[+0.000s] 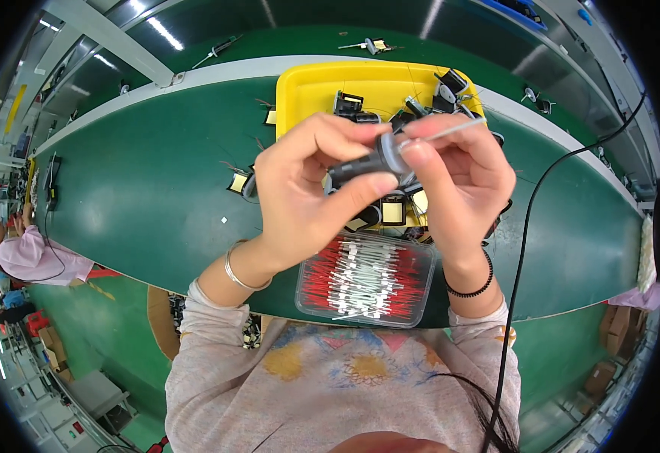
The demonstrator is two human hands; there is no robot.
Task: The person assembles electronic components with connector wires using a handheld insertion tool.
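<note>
My left hand grips a black cylindrical part with its thumb and fingers. A grey round collar sits at the part's right end. My right hand is closed at that collar, its thumb and fingers pinching a thin pale stick that slants up to the right. Fingers hide where stick and collar meet. Both hands are above the near side of a yellow tray of black device parts. Below them stands a clear plastic box of many thin red-and-white sticks.
The green table curves around me. More device parts lie left of the tray. Beyond a pale rail, a dark green strip carries spaced units. A black cable hangs at my right. Another person sits far left.
</note>
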